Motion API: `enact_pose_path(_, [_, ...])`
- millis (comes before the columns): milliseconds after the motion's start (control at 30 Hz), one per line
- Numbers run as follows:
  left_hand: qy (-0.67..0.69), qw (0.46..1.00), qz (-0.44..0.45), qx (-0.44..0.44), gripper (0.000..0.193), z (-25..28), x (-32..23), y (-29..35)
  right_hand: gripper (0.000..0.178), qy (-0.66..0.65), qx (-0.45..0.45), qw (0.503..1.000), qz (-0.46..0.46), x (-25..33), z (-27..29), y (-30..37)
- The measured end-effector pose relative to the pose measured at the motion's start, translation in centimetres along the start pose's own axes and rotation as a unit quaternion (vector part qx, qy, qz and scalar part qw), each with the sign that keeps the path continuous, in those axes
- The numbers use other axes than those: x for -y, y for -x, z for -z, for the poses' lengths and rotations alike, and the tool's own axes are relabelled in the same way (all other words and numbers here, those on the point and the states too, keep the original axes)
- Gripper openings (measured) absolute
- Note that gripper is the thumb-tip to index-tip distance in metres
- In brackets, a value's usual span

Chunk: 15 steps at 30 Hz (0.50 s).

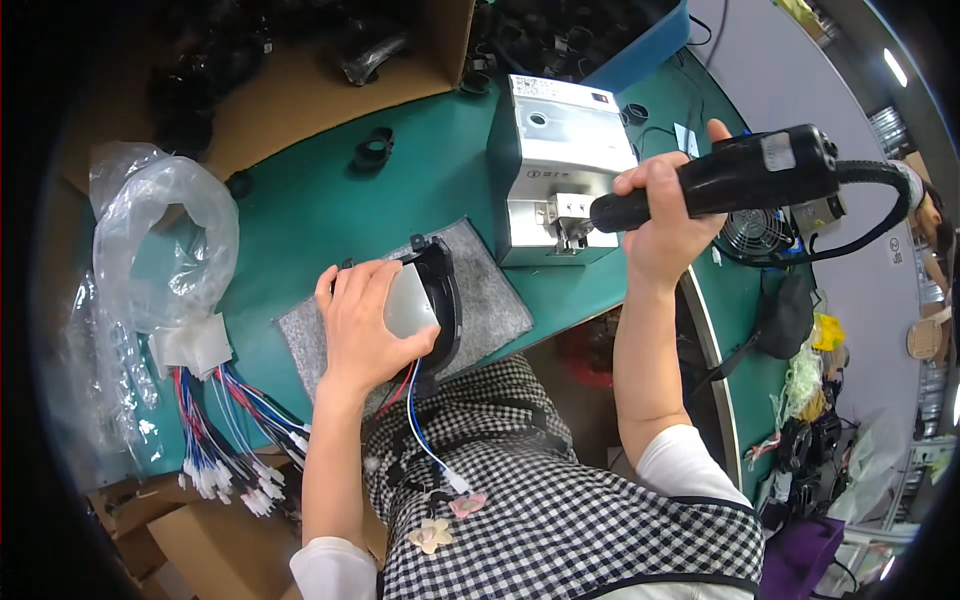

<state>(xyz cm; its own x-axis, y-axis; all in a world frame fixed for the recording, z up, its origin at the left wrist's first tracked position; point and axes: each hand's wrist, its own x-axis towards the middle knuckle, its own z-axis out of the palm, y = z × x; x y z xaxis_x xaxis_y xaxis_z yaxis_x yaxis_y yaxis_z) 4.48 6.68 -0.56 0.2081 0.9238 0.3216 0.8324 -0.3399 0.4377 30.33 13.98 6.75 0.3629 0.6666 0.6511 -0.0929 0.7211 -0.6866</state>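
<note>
My right hand is wrapped round a black electric screwdriver, held almost level. Its tip meets the metal outlet at the front of a silver box-shaped screw feeder. My left hand grips a curved black plastic housing with a pale, flat plate set in it, thumb on the plate's near edge. Part of the housing is hidden under that hand. Red, blue and white wires run from it toward me, ending in a white connector. Beneath the housing lies a grey felt mat.
Bundled wires with white connectors hang over the table's left edge beside clear plastic bags. A cardboard box and a blue bin stand at the back. One black ring part lies on the green table. Right: a fan.
</note>
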Motion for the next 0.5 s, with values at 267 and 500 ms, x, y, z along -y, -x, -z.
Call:
enact_pose_path(267, [-0.053, 0.998, 0.011, 0.038, 0.073, -0.3, 0.7, 0.9, 0.059, 0.051, 0.082, 0.992, -0.082, -0.4, -0.6, 0.9])
enact_pose_path(500, [0.012, 0.999, 0.037, -0.008, 0.094, 0.7, 2.4, 2.3, 0.067, -0.138, 0.104, 0.981, -0.087, 2.6, -3.5, 4.6])
